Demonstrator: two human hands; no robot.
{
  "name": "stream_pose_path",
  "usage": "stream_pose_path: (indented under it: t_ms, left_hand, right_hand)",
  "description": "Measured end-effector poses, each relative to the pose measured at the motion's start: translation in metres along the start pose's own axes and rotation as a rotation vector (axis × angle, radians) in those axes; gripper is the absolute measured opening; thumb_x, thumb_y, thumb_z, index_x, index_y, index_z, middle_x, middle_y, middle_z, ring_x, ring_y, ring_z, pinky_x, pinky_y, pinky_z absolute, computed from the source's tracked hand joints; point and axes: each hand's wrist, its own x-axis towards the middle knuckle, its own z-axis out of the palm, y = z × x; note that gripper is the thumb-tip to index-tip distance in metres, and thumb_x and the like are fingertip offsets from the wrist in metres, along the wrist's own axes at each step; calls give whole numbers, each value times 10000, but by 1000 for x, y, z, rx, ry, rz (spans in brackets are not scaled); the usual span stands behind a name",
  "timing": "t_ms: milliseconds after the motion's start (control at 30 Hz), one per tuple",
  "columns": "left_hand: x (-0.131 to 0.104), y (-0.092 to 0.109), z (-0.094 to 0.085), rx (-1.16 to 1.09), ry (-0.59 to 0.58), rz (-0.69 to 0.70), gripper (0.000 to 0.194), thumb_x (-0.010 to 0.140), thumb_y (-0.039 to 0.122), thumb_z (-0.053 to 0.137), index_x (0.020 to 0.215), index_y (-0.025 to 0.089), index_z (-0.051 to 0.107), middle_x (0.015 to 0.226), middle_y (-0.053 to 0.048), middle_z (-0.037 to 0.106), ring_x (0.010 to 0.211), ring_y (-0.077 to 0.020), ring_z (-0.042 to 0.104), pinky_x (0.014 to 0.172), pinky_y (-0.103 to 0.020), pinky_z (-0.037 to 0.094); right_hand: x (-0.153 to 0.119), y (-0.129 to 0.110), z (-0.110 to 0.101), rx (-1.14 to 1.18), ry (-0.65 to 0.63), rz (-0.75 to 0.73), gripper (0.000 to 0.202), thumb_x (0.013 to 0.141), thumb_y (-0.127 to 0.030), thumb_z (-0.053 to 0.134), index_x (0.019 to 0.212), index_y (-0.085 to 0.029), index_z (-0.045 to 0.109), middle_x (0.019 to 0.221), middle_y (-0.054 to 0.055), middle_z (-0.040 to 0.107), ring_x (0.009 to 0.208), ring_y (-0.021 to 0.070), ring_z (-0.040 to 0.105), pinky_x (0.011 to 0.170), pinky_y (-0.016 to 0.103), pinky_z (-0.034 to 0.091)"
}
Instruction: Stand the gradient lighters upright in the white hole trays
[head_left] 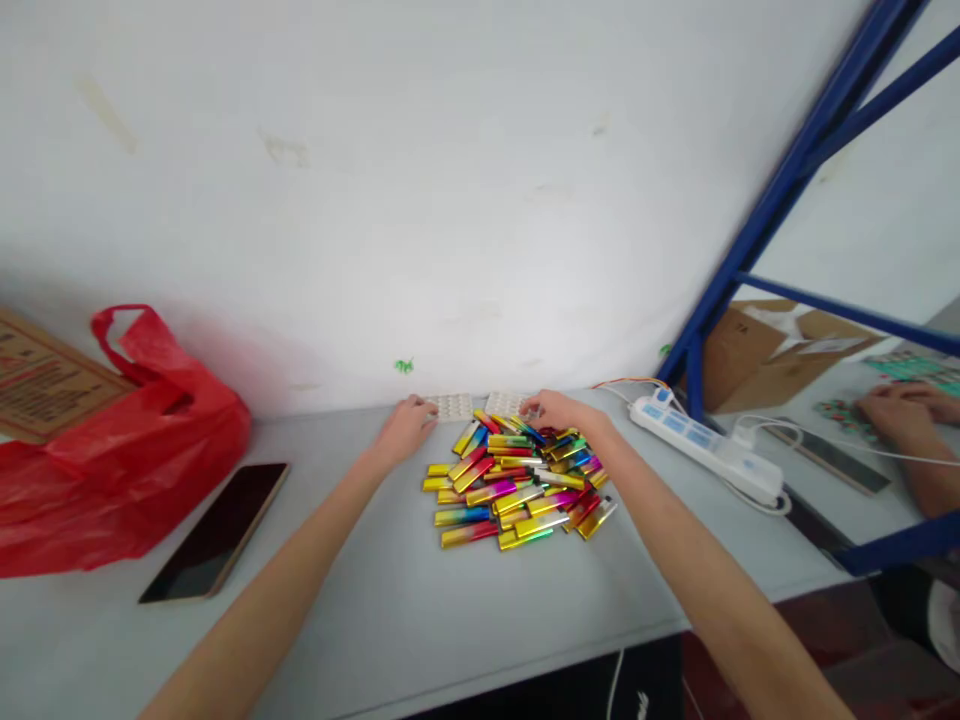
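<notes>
Two small off-white trays with a grid of cells stand end to end by the wall: a left tray [451, 406] and a right tray [504, 403]. My left hand [409, 428] has its fingers closed at the outer end of the left tray. At the outer end of the right tray, my right hand [559, 410] is bent inward with its fingertips on the edge. Between my forearms lies a loose heap of shiny metallic lighters [517, 485] in gold, red, blue, purple and green. The heap reaches up to the trays and partly hides their near edges.
A red plastic bag [135, 450], a cardboard box [52, 375] and a dark-screened tablet [217, 530] are on the left. To the right lies a white power strip [705, 445] with cables, beside a blue metal frame [780, 170]. Beyond it are an open carton [750, 360] and another person's hands [900, 410].
</notes>
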Motion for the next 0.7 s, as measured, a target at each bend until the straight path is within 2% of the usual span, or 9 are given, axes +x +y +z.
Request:
stream_pose_path:
  t_ms: [133, 200, 300, 367, 467, 533, 600, 700]
  left_hand:
    - [-3, 12, -1, 12, 13, 0, 295, 937, 274, 574, 1131, 213, 787, 1189, -144, 718, 1140, -326, 683, 1117, -502, 543]
    - [-10, 19, -4, 19, 33, -3, 326, 943, 253, 574, 1207, 206, 760, 1226, -151, 701, 1165, -331, 670, 1125, -518, 532]
    - [-19, 37, -7, 21, 74, 24, 452, 986, 251, 551, 1423, 198, 649, 1392, -191, 634, 1324, -374, 592, 1160, -572, 492]
    - [-20, 54, -5, 6, 70, 95, 470, 1033, 259, 499, 1489, 208, 603, 1493, -195, 595, 1427, -375, 526, 1214, -585, 444]
    - [-13, 80, 1, -38, 4, 244, 416, 1061, 267, 483, 1437, 221, 655, 1514, -136, 636, 1473, -304, 526, 1277, -482, 407]
    - [-8, 92, 5, -61, -24, 293, 362, 1063, 264, 486, 1336, 194, 712, 1409, -137, 714, 1392, -294, 609, 1258, -465, 434]
    - [-7, 98, 8, -81, -34, 310, 337, 1073, 266, 468, 1254, 191, 743, 1291, -138, 769, 1283, -295, 682, 1224, -481, 467]
    - [-12, 98, 11, -111, -39, 299, 347, 1089, 288, 449, 1273, 201, 730, 1245, -138, 791, 1205, -303, 725, 1152, -488, 526]
  right_hand:
    - [-4, -3, 2, 22, -14, -1, 363, 874, -181, 780, 1229, -138, 838, 1112, 116, 852, 926, 232, 786, 872, 281, 583]
    - [-6, -3, 2, 35, -22, -9, 377, 878, -166, 763, 1247, -124, 829, 1111, 119, 853, 926, 233, 785, 885, 288, 582]
    - [-8, -2, 1, 64, -55, -34, 344, 908, -191, 745, 1235, -128, 833, 1085, 95, 860, 893, 218, 787, 859, 272, 587]
    - [-8, -1, -1, 81, -69, -49, 280, 952, -237, 717, 1180, -144, 850, 1083, 76, 864, 901, 213, 789, 852, 265, 591]
    - [-5, 0, -3, 74, -54, -45, 238, 967, -217, 690, 1117, -145, 861, 1121, 84, 861, 970, 226, 791, 902, 275, 589]
    - [-4, -1, -3, 60, -37, -33, 224, 954, -181, 698, 1105, -139, 859, 1141, 102, 857, 1001, 236, 791, 936, 290, 586]
    - [-4, 0, -3, 54, -30, -29, 206, 943, -178, 726, 1097, -142, 858, 1140, 108, 857, 1000, 239, 795, 943, 298, 591]
    - [-6, 2, -2, 60, -22, -42, 201, 931, -179, 763, 1107, -155, 856, 1149, 104, 856, 992, 234, 803, 935, 297, 601]
